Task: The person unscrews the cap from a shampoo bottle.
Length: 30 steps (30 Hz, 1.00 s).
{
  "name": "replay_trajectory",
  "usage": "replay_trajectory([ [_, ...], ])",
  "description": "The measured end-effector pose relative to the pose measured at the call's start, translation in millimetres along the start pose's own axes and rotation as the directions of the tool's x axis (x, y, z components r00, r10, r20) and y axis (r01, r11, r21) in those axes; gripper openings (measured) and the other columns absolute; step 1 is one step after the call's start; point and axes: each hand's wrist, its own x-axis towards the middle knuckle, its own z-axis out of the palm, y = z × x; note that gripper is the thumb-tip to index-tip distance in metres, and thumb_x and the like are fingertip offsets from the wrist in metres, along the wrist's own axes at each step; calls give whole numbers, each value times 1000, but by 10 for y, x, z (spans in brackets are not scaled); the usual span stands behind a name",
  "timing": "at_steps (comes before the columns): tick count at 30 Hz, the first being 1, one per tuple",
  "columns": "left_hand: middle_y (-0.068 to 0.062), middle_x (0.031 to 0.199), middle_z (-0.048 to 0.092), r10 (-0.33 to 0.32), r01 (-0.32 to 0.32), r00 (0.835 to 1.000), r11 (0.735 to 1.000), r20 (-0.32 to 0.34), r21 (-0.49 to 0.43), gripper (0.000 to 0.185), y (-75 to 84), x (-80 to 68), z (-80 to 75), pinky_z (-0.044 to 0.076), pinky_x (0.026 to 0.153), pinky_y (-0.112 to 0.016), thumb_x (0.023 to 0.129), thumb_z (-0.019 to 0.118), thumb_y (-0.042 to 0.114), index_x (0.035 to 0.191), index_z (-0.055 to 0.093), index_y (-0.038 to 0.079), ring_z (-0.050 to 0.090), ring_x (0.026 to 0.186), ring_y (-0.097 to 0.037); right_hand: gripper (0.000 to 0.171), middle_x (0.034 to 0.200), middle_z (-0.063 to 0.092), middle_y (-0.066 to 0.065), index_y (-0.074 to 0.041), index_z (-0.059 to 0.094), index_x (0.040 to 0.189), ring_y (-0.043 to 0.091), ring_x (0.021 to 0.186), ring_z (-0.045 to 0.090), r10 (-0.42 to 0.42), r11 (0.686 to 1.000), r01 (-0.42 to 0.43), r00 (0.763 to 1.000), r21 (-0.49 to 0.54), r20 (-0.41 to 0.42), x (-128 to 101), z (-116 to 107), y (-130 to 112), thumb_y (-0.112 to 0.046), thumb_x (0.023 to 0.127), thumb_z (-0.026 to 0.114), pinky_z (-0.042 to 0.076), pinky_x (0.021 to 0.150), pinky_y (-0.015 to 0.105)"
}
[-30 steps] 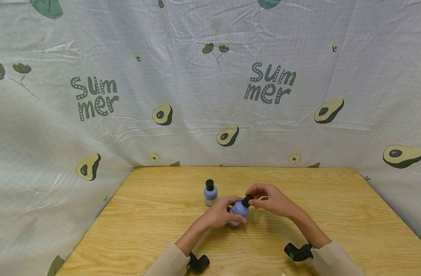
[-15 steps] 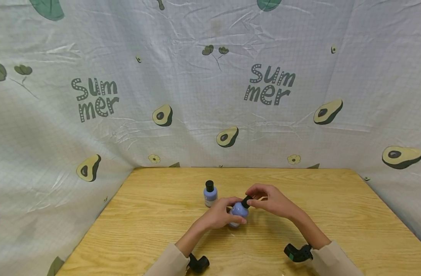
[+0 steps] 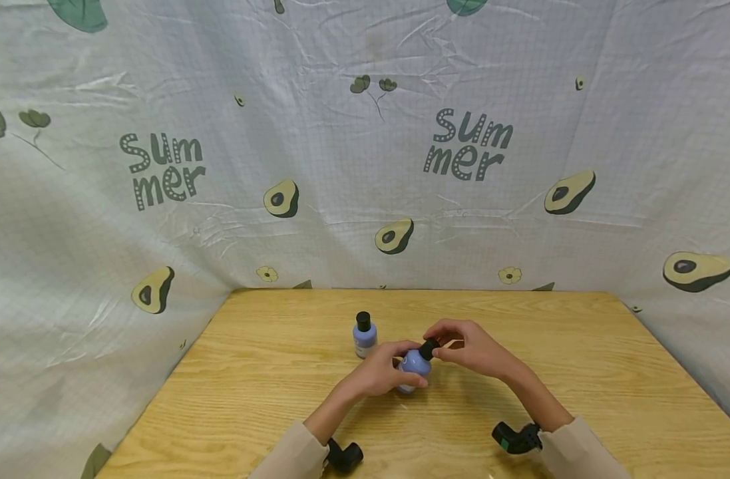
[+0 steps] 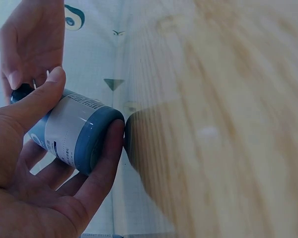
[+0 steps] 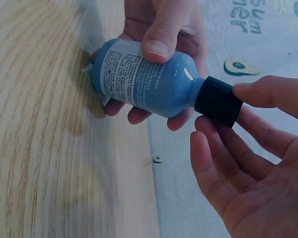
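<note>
Hands at lower centre of the wooden table [image 3: 580,359]: left hand [image 3: 379,374] grips the tilted blue bottle [image 3: 414,364]; right hand [image 3: 469,349] pinches its black cap [image 3: 427,348]. Cap-turning step, seemingly; next move calls for steady counter-hold. Second bottle [image 3: 364,334] stands behind.

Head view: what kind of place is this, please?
Probably a staged recording corner, not a home: a printed avocado cloth screens the walls round a bare wooden table, with only two blue bottles.

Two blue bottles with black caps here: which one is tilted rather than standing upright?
The blue bottle in the hands, tilted, left hand round its body, right hand on its cap. The other bottle stands upright, untouched.
</note>
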Motion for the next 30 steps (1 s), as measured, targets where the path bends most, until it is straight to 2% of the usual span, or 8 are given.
replay_trajectory([
  [5, -6, 139, 67, -2, 2, 1000, 1000, -1, 2, 59, 6, -2, -2, 55, 99, -36, 90, 82, 26, 144, 61, 12, 65, 121, -21, 30, 120, 67, 16, 2, 65, 125, 17, 102, 66, -6, 1000, 6, 1000, -3, -10, -1, -3, 4, -15, 100, 66, 56, 88, 25],
  [13, -6, 138, 67, -1, 1, 1000, 1000, 4, -1, 60, 9, -7, -6, 55, 97, -34, 91, 82, 25, 145, 60, 11, 66, 119, -21, 23, 104, 67, 15, 0, 65, 115, 35, 88, 69, 29, 999, -29, 999, 32, -17, -5, -3, -3, -18, 100, 68, 61, 79, 41],
  [15, -7, 138, 67, 0, 0, 1000, 1000, 5, -1, 60, 11, -8, -6, 55, 97, -34, 91, 82, 25, 145, 60, 11, 66, 120, -21, 22, 103, 67, 15, 0, 65, 115, 33, 87, 68, 24, 999, -23, 1000, 34, -14, -3, 0, -7, -17, 100, 68, 61, 78, 38],
  [19, -7, 139, 67, -3, 3, 1000, 1000, 2, -1, 60, 11, -11, -8, 55, 98, -35, 91, 82, 26, 145, 60, 11, 65, 121, -23, 23, 108, 66, 16, 0, 65, 117, 20, 90, 68, 18, 999, -18, 1000, 30, -10, 3, 5, -23, -15, 99, 68, 60, 79, 30],
  [23, -7, 139, 67, -5, 5, 1000, 1000, -1, -1, 60, 8, -9, -7, 55, 97, -35, 91, 82, 26, 145, 60, 12, 66, 121, -23, 28, 113, 66, 17, 4, 63, 120, 12, 93, 66, 17, 1000, -17, 1000, 24, -4, 5, 2, -24, -13, 99, 67, 58, 81, 26],
  [27, -7, 139, 67, -1, 1, 1000, 1000, 1, 3, 59, 2, -7, -4, 55, 98, -36, 91, 82, 26, 144, 61, 11, 65, 122, -24, 29, 115, 65, 18, 5, 62, 122, 14, 96, 66, 13, 999, -13, 1000, 29, -3, 4, 3, -13, -13, 99, 67, 58, 82, 26],
  [30, -7, 139, 66, -1, 1, 1000, 1000, 2, 3, 59, 1, -5, -2, 55, 99, -36, 91, 82, 26, 144, 61, 11, 65, 122, -23, 29, 115, 65, 18, 3, 62, 122, 21, 95, 67, 21, 999, -21, 1000, 37, -9, 1, 6, -3, -15, 100, 67, 58, 82, 27],
])
